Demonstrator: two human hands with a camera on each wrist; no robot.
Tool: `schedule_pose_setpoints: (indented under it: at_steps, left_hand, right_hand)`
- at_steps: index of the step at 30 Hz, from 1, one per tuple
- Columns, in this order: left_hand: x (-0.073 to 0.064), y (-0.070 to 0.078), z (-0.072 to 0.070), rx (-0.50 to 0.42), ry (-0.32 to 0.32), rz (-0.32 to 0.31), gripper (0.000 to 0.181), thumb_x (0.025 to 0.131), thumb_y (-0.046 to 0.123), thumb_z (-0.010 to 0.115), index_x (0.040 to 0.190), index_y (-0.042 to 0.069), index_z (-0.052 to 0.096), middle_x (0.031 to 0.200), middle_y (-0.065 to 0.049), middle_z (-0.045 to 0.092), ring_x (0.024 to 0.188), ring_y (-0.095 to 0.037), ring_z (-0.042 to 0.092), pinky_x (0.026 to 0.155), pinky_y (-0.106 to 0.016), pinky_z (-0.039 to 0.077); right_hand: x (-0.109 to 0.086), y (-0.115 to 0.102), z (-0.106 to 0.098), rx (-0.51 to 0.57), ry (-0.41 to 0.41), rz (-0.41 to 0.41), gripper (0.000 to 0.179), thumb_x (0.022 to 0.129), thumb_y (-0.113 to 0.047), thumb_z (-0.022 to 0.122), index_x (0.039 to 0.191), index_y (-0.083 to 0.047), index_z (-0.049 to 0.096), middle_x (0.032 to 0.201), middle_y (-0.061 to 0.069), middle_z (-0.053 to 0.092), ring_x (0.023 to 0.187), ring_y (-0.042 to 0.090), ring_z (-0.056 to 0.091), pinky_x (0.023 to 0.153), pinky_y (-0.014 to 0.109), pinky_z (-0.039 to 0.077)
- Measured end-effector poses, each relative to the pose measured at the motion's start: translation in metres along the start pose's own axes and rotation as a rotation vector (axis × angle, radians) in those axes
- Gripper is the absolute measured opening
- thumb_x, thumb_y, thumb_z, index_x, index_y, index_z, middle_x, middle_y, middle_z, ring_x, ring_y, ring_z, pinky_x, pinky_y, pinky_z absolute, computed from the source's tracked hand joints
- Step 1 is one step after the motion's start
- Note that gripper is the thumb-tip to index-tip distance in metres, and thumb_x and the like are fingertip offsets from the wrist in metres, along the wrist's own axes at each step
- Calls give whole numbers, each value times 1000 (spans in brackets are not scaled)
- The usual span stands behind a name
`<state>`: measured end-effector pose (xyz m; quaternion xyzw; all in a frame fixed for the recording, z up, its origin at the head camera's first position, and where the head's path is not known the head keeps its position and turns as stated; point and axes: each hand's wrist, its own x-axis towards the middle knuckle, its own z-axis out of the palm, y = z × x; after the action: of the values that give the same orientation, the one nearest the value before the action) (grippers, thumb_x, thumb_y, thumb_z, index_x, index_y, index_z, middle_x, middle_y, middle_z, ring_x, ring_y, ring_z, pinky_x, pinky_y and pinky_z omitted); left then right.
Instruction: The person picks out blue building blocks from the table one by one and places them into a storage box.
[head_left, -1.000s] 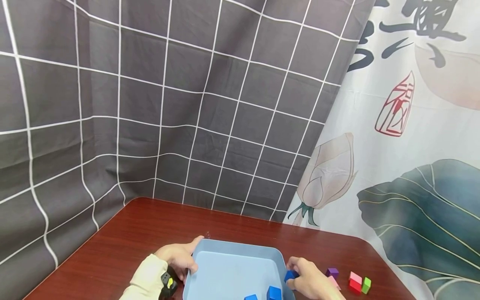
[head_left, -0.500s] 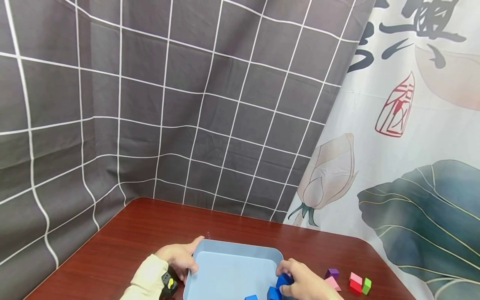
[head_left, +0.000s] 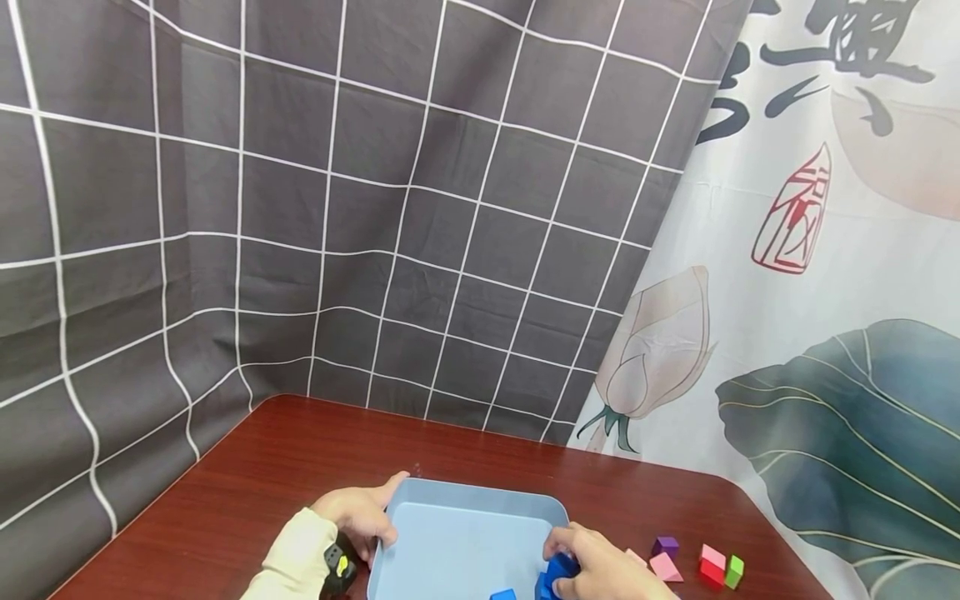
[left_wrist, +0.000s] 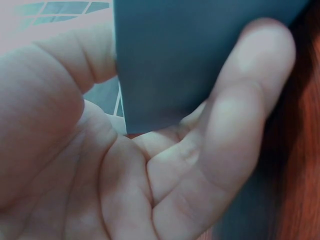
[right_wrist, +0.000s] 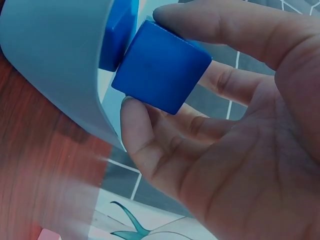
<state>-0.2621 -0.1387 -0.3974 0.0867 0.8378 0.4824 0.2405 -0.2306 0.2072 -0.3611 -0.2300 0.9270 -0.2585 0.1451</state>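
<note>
A light blue tray lies on the dark red wooden table. My left hand grips its left wall, thumb on the inner side and fingers beneath, as the left wrist view shows of the tray wall. At the tray's right side my right hand pinches a blue cube between thumb and fingers, just above the rim. Behind that cube, inside the tray, stands another blue block. One more blue block shows at the bottom edge of the head view.
Right of the tray lie a purple block, a pink triangular block, a red block with a pink top and a green block. A grey checked curtain and a printed white cloth hang behind the table.
My right hand has carried the blue cube leftward from beside the tray's right wall to over the tray, up against the blue block inside. My left hand stays on the tray's left wall.
</note>
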Motion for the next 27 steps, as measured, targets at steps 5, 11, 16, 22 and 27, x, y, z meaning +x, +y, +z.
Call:
schedule_pose_setpoints:
  at_steps: [5,11,16,22,27]
  left_hand:
    - [1,0,0,-8,5,0,99,65,-5,61,147,11,8,117,-23,41,45,-20,50,40,-23,42]
    - [0,0,0,-4,15,2,99,64,-5,61,147,11,8,116,-23,42,44,-20,50,39,-22,42]
    - [0,0,0,0,16,2,99,65,-5,61,147,11,8,117,-23,42,44,-20,50,40,-23,43]
    - [0,0,0,5,12,7,98,64,-4,61,146,11,9,117,-23,41,44,-19,50,39,-23,43]
    - [0,1,-1,4,7,5,99,65,-4,61,146,10,8,119,-23,40,44,-19,50,39,-23,43]
  right_hand:
    - [1,-1,2,-5,-6,-27,20,77,-13,68,95,-18,60,88,-2,49,86,23,47,72,51,49]
    - [3,-3,3,-11,-24,-50,19,77,-13,68,95,-17,60,88,-2,49,86,21,47,74,47,50]
    - [3,-4,4,7,-31,-37,20,78,-13,68,96,-17,61,88,-1,48,85,21,47,73,47,52]
    - [4,-9,7,6,-51,-33,19,79,-14,68,95,-18,61,88,-1,49,84,20,47,71,42,53]
    - [6,-15,9,11,-80,-29,19,79,-17,68,96,-19,61,89,-1,49,84,19,48,70,41,54]
